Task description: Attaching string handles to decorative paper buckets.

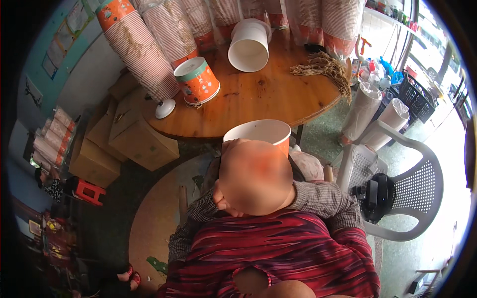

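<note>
An orange paper bucket is held near the round table, though both hands' grips cannot be told.

Brown cardboard boxes stacked left of the round table; coloured posters on the wall — upper left.

A round wooden table carries an orange bucket lying on its side, a white tub and a bundle of what looks like straw twine. Cardboard boxes sit beside it, a white plastic chair to the right.
</note>
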Available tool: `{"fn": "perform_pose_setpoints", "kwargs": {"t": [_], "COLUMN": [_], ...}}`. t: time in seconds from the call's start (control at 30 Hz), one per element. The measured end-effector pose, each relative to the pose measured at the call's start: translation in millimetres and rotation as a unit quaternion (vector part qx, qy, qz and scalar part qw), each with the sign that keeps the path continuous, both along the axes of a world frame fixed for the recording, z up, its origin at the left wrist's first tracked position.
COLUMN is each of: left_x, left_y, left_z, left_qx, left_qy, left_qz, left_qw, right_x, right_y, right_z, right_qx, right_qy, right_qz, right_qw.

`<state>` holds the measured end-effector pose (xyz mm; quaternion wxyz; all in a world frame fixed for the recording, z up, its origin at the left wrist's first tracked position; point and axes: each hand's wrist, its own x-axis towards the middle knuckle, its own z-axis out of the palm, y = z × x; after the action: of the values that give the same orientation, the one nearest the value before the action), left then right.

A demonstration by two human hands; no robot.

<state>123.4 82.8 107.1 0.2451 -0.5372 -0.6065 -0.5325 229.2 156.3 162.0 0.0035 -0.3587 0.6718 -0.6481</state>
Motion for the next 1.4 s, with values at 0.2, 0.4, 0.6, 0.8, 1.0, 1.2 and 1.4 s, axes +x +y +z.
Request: {"fn": "perform_pose_setpoints", "kwargs": {"t": [0.2,0.4,0.6,0.8,1.0,1.2,1.4], "left_x": [-10.3,-8.2,4.5,-3.8,-15.5,-14.7,5.4], "left_y": [-1.3,-14.4,-27.5,-28.8,-7.5,25.3,-4.5], "left_z": [-10.0,11.1,25.0,18.5,39.4,23.0,43.5], "left_qx": [-0.037,-0.119,-0.148,-0.184,-0.239,-0.295,-0.150], "left_qy": [-0.112,-0.121,0.016,0.052,0.069,0.080,-0.151], "left_qz": [-0.050,-0.117,-0.028,0.046,0.086,0.004,-0.040], "left_qw": [0.992,0.979,0.988,0.980,0.965,0.952,0.976], "right_x": [1.0,2.6,13.4,19.8,5.3,-36.7,-30.5], "right_y": [0.6,13.5,26.4,49.5,70.7,80.4,70.0], "right_z": [-18.6,-53.0,-42.6,-32.8,-7.7,0.2,18.9], "right_qx": [0.034,-0.025,-0.126,-0.192,-0.250,-0.170,0.057], "right_qy": [-0.043,-0.191,-0.218,-0.195,-0.044,0.069,0.212], "right_qz": [-0.066,-0.058,-0.013,-0.030,-0.137,-0.363,-0.468], "right_qw": [0.996,0.980,0.968,0.961,0.958,0.913,0.856]}}
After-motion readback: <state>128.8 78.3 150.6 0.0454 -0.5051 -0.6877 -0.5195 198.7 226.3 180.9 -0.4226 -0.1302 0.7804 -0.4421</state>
